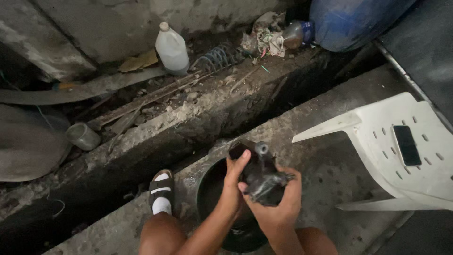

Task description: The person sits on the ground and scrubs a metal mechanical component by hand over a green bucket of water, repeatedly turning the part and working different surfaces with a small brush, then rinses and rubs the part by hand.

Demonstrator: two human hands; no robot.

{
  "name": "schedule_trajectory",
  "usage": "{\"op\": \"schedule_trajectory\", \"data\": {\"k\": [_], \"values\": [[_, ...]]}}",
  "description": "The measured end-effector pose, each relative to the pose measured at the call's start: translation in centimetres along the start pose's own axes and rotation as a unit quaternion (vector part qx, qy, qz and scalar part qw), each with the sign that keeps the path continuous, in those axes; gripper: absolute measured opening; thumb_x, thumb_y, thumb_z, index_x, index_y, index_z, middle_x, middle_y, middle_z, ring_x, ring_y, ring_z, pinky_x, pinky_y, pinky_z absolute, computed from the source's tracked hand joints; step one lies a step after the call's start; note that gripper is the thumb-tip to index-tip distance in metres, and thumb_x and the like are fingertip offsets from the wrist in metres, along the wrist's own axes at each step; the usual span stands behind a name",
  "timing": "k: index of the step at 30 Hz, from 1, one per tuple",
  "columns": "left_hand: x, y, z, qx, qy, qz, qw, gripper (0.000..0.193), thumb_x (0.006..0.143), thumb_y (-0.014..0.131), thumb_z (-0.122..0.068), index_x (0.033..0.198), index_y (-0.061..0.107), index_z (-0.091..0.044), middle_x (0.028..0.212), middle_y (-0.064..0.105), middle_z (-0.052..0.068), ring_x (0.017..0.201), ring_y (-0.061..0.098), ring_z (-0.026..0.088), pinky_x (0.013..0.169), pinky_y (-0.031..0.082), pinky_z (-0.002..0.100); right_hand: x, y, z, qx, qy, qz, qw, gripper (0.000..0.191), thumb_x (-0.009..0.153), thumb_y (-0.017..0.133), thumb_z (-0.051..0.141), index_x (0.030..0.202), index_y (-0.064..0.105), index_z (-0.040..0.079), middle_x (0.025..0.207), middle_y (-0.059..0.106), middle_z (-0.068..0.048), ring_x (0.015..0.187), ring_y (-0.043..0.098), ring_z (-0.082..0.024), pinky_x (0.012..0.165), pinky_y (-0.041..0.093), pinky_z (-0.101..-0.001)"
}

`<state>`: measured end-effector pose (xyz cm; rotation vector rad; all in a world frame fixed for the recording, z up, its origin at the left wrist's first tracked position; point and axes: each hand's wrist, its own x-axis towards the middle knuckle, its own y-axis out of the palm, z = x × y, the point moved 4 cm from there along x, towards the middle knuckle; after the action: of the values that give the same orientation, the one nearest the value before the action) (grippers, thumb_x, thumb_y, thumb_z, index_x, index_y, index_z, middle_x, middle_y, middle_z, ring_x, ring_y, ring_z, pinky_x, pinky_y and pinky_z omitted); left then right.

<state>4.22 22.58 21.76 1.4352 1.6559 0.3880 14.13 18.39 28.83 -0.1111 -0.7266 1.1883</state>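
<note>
Hands work over a dark basin on the concrete floor; left hand and right hand have fingers clamped on a grimy black engine part; cleaning looks unfinished.

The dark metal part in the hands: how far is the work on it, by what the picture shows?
In hand: both hands, the left hand and the right hand, hold the dark greasy metal part above a black basin on the concrete floor. Done: nothing is clearly finished; the part looks dirty. Left: it is not in the basin; the white jug stands far away, untouched.
</note>
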Motion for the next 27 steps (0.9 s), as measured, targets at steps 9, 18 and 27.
{"op": "schedule_trajectory", "data": {"k": [9, 18, 27], "values": [[3.2, -2.9, -0.6, -0.157, -0.043, 0.006, 0.987, 0.032, 0.094, 0.062, -0.031, 0.105, 0.069, -0.001, 0.099, 0.073, 0.014, 0.092, 0.07, 0.029, 0.089, 0.056, 0.043, -0.5, -1.7, -0.1, 0.09, -0.069, 0.138, 0.984, 0.043, 0.094, 0.068, 0.016, 0.124, 0.061, -0.014, 0.129, 0.061, -0.024, 0.117, 0.064, -0.03, 0.098, 0.052, -0.0365], [0.0, 0.9, -2.9, -0.216, -0.135, 0.166, 0.953, 0.065, 0.093, 0.045, -0.05, 0.12, 0.068, 0.004, 0.114, 0.072, 0.025, 0.104, 0.07, 0.038, 0.095, 0.055, 0.049, 1.0, -2.8, -5.8, 0.219, 0.2, -0.084, 0.951, 0.025, 0.106, 0.052, 0.015, 0.103, 0.061, -0.008, 0.099, 0.065, -0.011, 0.09, 0.062, -0.015, 0.082, 0.056, -0.034], [-1.1, 1.9, -3.3, -0.289, -0.205, 0.278, 0.893, 0.079, 0.105, 0.041, -0.058, 0.131, 0.06, 0.014, 0.121, 0.068, 0.033, 0.109, 0.068, 0.046, 0.101, 0.054, 0.055, 0.9, 0.7, -6.9, 0.395, 0.282, 0.007, 0.874, 0.03, 0.111, 0.054, 0.02, 0.121, 0.068, -0.005, 0.099, 0.067, -0.003, 0.085, 0.055, -0.008, 0.077, 0.046, -0.0232]]}}
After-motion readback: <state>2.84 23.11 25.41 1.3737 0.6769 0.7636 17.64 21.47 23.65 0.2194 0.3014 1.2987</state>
